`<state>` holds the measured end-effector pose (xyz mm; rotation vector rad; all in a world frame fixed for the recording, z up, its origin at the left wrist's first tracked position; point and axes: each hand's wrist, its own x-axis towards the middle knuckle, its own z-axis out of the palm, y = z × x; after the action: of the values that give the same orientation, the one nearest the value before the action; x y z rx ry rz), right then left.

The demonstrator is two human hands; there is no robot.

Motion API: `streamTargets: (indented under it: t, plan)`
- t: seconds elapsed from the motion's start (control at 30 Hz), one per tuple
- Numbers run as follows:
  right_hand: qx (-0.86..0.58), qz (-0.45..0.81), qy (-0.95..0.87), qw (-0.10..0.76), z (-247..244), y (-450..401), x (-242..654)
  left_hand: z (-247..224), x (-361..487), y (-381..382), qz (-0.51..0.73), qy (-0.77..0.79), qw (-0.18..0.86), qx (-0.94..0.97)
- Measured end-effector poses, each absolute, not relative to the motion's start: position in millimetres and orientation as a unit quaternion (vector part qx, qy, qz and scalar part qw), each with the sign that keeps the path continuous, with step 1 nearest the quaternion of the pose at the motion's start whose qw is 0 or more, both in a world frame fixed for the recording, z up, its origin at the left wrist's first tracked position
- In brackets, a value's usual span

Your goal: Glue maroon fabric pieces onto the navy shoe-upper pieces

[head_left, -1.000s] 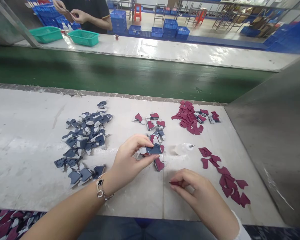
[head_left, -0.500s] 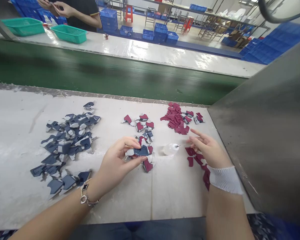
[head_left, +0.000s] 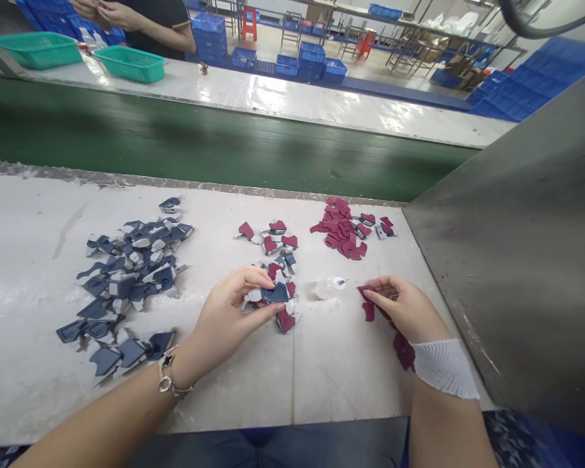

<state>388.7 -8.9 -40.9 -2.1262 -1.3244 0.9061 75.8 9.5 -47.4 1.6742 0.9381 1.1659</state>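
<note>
Between the thumb and fingers of my left hand [head_left: 231,312] is a navy-and-grey plastic part [head_left: 275,294], its navy recessed face turned up. My right hand [head_left: 407,311] is closed at the fingertips on a flat maroon piece [head_left: 364,290], at the top of a small group of loose maroon pieces [head_left: 403,351]. Its palm hides some of that group. Midway between both hands lies a small translucent bottle [head_left: 329,288] with a thin metal tip. Behind my left fingers is a column of grey parts with maroon faces [head_left: 270,244], partly covered by the held part.
Many navy-and-grey parts [head_left: 127,276] are heaped at the left. A maroon pile [head_left: 338,227] lies at the back right, beside a metal panel [head_left: 517,240]. Beyond the green belt [head_left: 199,146] stand green baskets [head_left: 131,64] and another person [head_left: 160,29].
My right hand has come down and toward me, from pointing near the back maroon pile to pinching a maroon piece in the nearer group. My left hand still holds its part.
</note>
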Motion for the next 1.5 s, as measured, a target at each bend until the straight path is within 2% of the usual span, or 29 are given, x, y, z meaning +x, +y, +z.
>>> streamTargets:
  t: [0.47,0.67,0.9,1.3,1.5]
  plan:
    - [-0.77,0.391,-0.41,0.293,-0.5,-40.2,371.2,-43.6,72.6,7.2,0.463,0.378,0.452,0.662]
    - [-0.686,0.33,-0.561,0.327,31.6,-68.4,330.8,-41.9,72.3,4.7,0.457,0.371,0.459,0.666]
    - [-0.526,0.554,-0.56,0.32,33.0,-69.4,285.1,-37.5,72.8,2.6,0.478,0.348,0.435,0.679]
    - [-0.531,0.568,-0.557,0.29,22.0,-60.6,269.8,-36.1,73.4,0.5,0.48,0.338,0.472,0.658]
    - [-0.52,0.637,-0.485,0.296,19.5,-55.6,273.0,-32.8,74.5,2.0,0.458,0.358,0.567,0.584]
